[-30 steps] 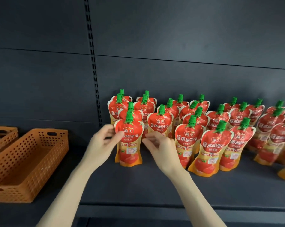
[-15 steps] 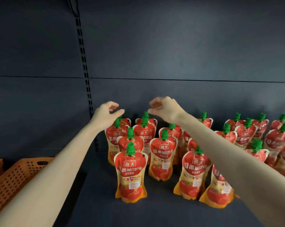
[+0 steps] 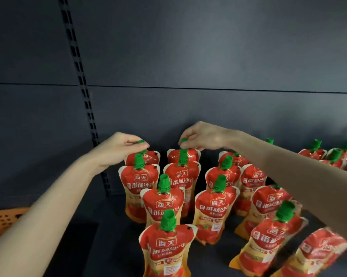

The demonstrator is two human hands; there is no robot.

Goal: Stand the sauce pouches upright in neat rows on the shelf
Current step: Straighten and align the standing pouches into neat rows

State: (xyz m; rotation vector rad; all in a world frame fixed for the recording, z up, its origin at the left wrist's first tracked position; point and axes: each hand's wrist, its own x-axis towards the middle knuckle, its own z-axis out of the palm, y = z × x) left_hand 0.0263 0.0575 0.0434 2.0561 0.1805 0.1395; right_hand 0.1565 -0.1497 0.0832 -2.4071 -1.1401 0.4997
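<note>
Dark grey shelf (image 3: 116,246), sauce pouches (image 3: 214,208) being stood in columns. At the back, the rear left pouch (image 3: 150,156) is being pinched by its green cap (image 3: 141,141) in the left hand (image 3: 118,146), and the second rear pouch (image 3: 190,153) likewise in the right hand (image 3: 204,136). Both are being held upright, directly beneath each hand.

I have both bare arms stretched forward. My left hand (image 3: 118,146) pinches the left cap (image 3: 141,141). Just beside it, my right hand (image 3: 205,136) pinches the right cap (image 3: 183,140), fingers curled down.
</note>
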